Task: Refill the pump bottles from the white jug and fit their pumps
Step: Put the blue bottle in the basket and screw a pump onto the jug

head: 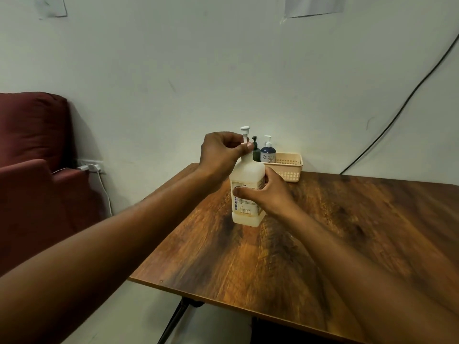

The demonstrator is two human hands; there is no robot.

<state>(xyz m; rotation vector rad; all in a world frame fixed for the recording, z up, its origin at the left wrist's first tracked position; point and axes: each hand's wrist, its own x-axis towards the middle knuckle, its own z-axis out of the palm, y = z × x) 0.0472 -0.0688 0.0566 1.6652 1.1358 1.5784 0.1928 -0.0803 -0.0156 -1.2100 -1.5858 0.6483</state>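
Pump-fitting step: left hand [219, 151] fingers pinch the pump [244, 135] collar; right hand [267, 193] grips the bottle [246, 177] near the bench's [347, 232] far edge. Next, probably twisting it tight.

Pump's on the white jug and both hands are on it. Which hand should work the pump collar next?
Probably the left hand: its fingertips already pinch the collar of the pump at the neck. The right hand wraps the body of the white jug, steadying it upright on the table.

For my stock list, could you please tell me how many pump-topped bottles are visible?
3: the white bottle held on the table, plus the green bottle and blue bottle in the basket. Others may be hidden.
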